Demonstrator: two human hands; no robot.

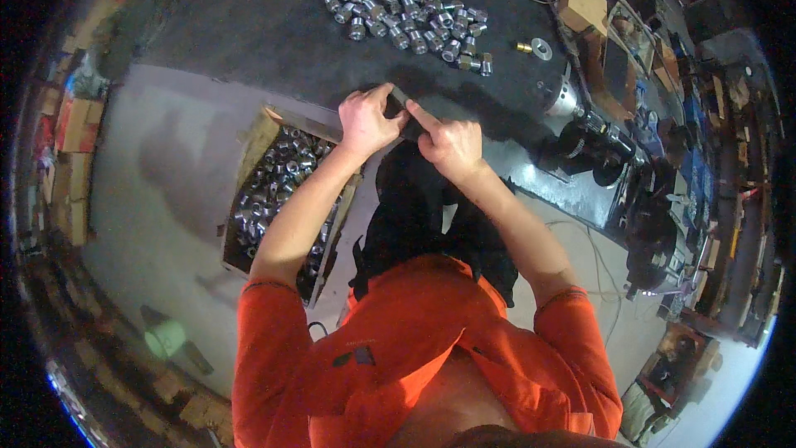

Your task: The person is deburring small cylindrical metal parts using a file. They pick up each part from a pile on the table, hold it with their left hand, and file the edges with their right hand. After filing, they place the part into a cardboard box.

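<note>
My left hand and my right hand meet at the near edge of a dark workbench. Together they pinch a small dark grey metal piece between the fingertips. The left thumb and fingers close on its left end. My right index finger lies along its right side. What the piece is exactly is too small to tell. A pile of several shiny metal fittings lies on the bench beyond the hands, well apart from them.
A cardboard box full of the same silver fittings stands on the floor under my left forearm. A brass piece and a washer lie right of the pile. A motor-like machine and cluttered tools fill the right side.
</note>
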